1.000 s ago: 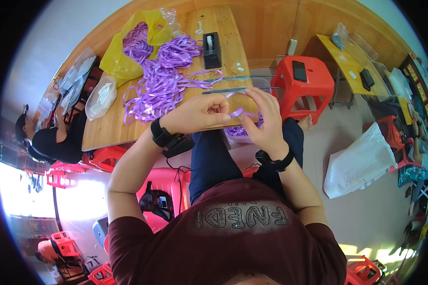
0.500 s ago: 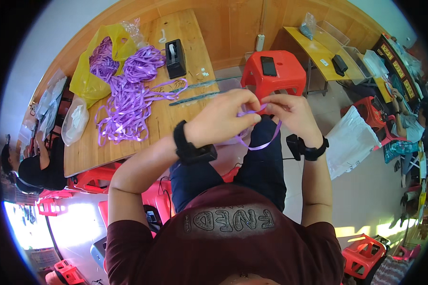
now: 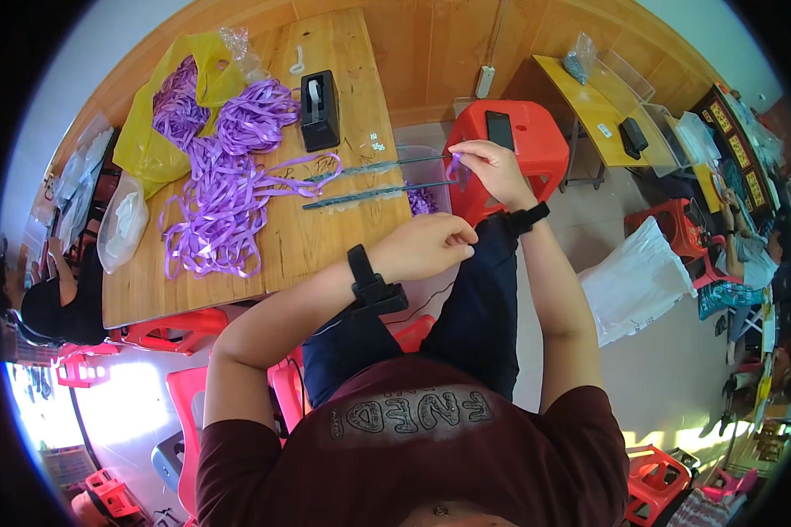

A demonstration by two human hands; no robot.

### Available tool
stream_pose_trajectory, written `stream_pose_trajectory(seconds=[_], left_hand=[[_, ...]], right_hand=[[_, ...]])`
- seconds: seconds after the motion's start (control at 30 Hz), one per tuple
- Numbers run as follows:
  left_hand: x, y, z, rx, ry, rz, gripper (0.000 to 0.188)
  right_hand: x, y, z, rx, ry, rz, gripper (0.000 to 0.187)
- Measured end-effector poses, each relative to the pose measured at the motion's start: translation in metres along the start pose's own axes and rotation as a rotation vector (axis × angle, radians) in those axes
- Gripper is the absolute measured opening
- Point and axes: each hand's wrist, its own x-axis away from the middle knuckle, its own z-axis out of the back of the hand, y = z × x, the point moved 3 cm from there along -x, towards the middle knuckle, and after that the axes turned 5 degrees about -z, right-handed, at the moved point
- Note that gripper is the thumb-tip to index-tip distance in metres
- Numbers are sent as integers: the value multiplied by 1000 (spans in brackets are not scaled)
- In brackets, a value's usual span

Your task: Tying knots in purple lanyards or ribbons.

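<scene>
1 purple ribbon piece (image 3: 454, 167) pinched in right hand (image 3: 494, 174) at 1 o'clock, left hand (image 3: 427, 249) grip can't tell, some purple ribbon already in tub (image 3: 430, 137) at 12, large ribbon tangle (image 3: 228, 176) at 10 seemingly left.

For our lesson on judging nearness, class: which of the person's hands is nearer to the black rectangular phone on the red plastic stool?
Right. The right hand is just below the phone in the picture; the left hand is farther below and to its left.
</scene>
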Motion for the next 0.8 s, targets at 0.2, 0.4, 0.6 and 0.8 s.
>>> stream_pose_trajectory(seconds=[0.2,0.4,0.6,0.8], left_hand=[[-11,-9,57,-273,161,-162,20],[-35,-46,87,-539,175,-179,25],[-35,-62,80,-676,79,48,38],[-37,-66,80,-661,45,97,41]], right_hand=[[-26,22,-17,-266,-163,-112,21],[-27,40,-53,-402,-330,-268,23],[-2,60,-87,-711,-317,-394,21],[81,116,-125,-736,-215,-858,19]])
